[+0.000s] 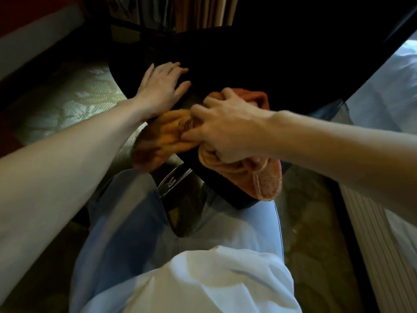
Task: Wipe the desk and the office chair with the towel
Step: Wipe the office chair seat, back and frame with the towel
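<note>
White shirt (203, 279); right hand (225, 132) grips orange terry towel (259, 177) on black office chair (248, 64); flat left hand (162, 86) rests at its left edge; patterned carpet (67, 98) beneath.

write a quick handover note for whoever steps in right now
Left hand: rests flat on the black office chair.
Right hand: fingers curled round the bunched orange towel, pressing it on the chair's edge.
Done: the towel is on the chair; how much is wiped cannot be told.
Left: finish the chair, then the desk, which is not clearly in view.
</note>
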Motion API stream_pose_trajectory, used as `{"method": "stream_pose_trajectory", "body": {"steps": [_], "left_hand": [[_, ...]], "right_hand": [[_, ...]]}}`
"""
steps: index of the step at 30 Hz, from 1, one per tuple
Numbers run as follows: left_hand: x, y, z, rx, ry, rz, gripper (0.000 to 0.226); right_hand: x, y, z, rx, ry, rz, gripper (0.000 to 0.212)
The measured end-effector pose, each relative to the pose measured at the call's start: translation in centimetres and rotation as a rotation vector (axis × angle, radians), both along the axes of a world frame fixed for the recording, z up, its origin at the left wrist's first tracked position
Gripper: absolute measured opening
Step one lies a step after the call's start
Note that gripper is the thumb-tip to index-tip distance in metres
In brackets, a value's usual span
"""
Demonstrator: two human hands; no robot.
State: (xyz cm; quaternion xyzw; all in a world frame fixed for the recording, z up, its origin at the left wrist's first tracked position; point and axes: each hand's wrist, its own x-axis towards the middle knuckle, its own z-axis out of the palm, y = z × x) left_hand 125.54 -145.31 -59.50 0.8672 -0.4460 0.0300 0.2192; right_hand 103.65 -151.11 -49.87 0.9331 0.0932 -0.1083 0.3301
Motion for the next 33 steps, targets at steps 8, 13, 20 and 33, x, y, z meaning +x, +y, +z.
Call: {"method": "stream_pose_trajectory", "body": {"steps": [8, 13, 20, 33], "left_hand": [[0.2, 0.3, -0.2, -0.026, 0.004, -0.028, 0.054], [-0.6, 0.3, -0.2, -0.062, -0.006, 0.022, 0.052], [-1.8, 0.6, -0.4, 0.017, -0.057, 0.059, 0.059], [-10.4, -0.8, -0.6, -0.136, -0.071, 0.303, 0.05]], "right_hand": [[-11.2, -8.1, 1.8, -0.107, 0.739, -0.095, 0.029], [-8.7, -12.4, 7.0, 0.202, 0.157, -0.213, 0.056], [3.3, -6.3, 1.6, 0.772, -0.427, -0.463, 0.06], [-1.8, -14.6, 5.8, 0.909, -0.6, -0.542, 0.038]]}}
